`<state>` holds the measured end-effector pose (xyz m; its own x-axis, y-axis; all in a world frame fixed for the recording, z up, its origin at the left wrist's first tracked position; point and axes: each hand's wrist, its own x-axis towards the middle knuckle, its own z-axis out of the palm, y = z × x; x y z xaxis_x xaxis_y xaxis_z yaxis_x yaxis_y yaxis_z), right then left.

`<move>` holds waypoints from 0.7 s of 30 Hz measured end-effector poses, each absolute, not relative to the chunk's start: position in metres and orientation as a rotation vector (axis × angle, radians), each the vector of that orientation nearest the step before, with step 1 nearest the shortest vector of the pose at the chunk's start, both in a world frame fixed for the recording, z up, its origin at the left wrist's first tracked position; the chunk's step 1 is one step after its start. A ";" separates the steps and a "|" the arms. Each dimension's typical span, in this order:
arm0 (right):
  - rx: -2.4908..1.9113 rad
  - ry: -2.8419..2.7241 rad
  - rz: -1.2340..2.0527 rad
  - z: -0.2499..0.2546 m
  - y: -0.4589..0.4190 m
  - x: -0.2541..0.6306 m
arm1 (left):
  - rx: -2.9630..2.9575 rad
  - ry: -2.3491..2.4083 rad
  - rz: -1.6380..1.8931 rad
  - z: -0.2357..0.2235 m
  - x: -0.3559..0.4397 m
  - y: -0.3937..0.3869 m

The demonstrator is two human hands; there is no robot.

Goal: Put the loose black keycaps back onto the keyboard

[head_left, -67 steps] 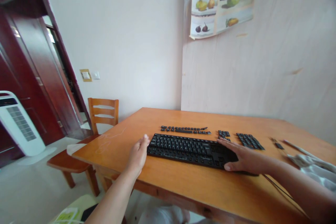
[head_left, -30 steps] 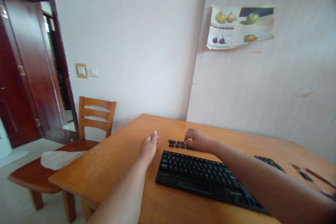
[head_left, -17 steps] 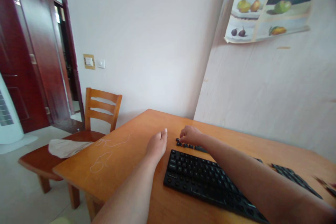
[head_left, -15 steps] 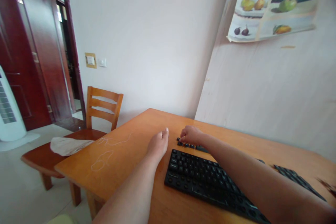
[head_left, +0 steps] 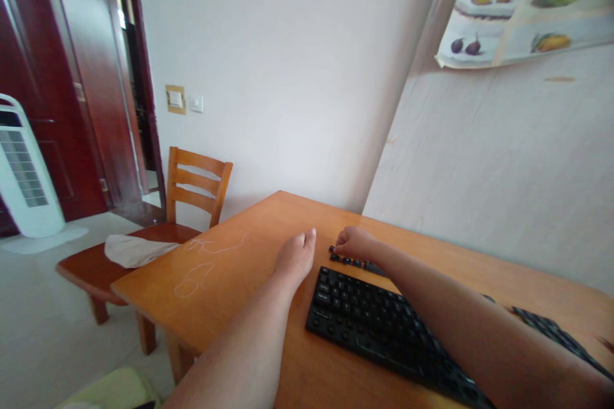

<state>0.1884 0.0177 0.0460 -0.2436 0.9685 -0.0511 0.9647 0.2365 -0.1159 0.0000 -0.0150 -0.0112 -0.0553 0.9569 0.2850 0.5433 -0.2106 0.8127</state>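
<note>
Over the wooden table (head_left: 240, 294), my right hand (head_left: 357, 244) has its fingers bent together in a pinch. A small black keycap (head_left: 332, 249) shows right at its fingertips, at the end of a short row of loose black keycaps (head_left: 346, 261). My left hand (head_left: 295, 257) is held just to the left of that row, thumb up and the other fingers curled out of sight; its palm is hidden. Nearer to me lies a black keyboard (head_left: 364, 319), its right part covered by my right forearm.
More black keys or a second key block (head_left: 556, 335) lie on the right, past my forearm. A wooden chair (head_left: 196, 188) with a white cloth (head_left: 139, 250) stands at the table's left side. Chalk-like lines (head_left: 194, 280) mark the tabletop. A white tower fan (head_left: 31, 179) stands by the door.
The whole view has shifted slightly, so everything appears a little further right and higher. Both hands keep nearly the same place over the table, the right still at the keycaps.
</note>
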 end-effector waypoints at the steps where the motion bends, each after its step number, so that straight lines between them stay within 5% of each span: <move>1: -1.906 -2.446 0.198 0.046 0.017 0.188 | 1.766 1.599 1.190 -0.011 0.000 -0.015; 21: -1.307 -2.597 0.161 0.071 -0.099 0.166 | 1.835 1.598 1.146 -0.002 0.001 -0.021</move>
<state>0.1658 -0.0989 0.0713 -0.5761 0.8027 0.1544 0.7774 0.5964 -0.1999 0.0014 -0.0212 -0.0023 -0.0155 0.9560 0.2929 0.5836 -0.2292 0.7790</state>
